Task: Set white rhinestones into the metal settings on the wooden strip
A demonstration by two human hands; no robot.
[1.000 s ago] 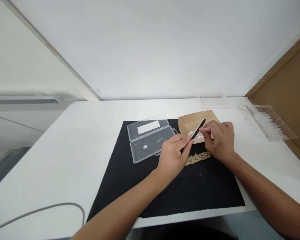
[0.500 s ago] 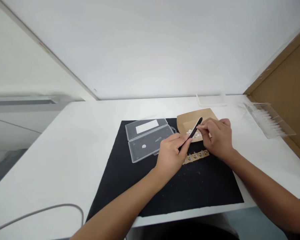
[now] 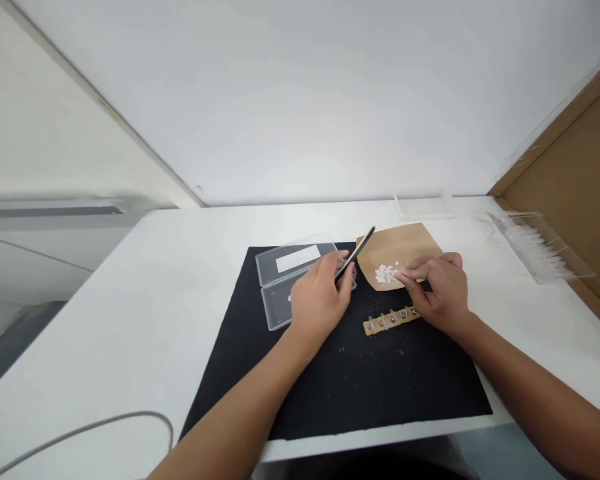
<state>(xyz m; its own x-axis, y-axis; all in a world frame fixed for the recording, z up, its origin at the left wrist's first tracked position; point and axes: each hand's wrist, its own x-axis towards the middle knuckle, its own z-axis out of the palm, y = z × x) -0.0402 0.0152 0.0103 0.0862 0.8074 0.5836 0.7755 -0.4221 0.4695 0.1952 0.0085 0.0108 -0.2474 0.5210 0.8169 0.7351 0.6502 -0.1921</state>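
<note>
Both hands are busy. The left hand (image 3: 323, 287) pinches a black-and-white nail file (image 3: 356, 255), tip up. The right hand (image 3: 437, 290) has its thumb and finger close together by the white bits (image 3: 384, 274) in a brown paper tray (image 3: 395, 243); I can't tell if it holds one. Picking at bits seems to be the step, and the next move calls for a soft, steady pinch. Nearer, a tan strip (image 3: 387, 323) lies on a black mat (image 3: 360, 393). An open clear case (image 3: 277, 317) sits behind the left hand, and the white table (image 3: 105, 300) is under everything.

bare left hand (image 3: 323, 293), bare right hand (image 3: 437, 290), bare forearms (image 3: 250, 407)
</note>
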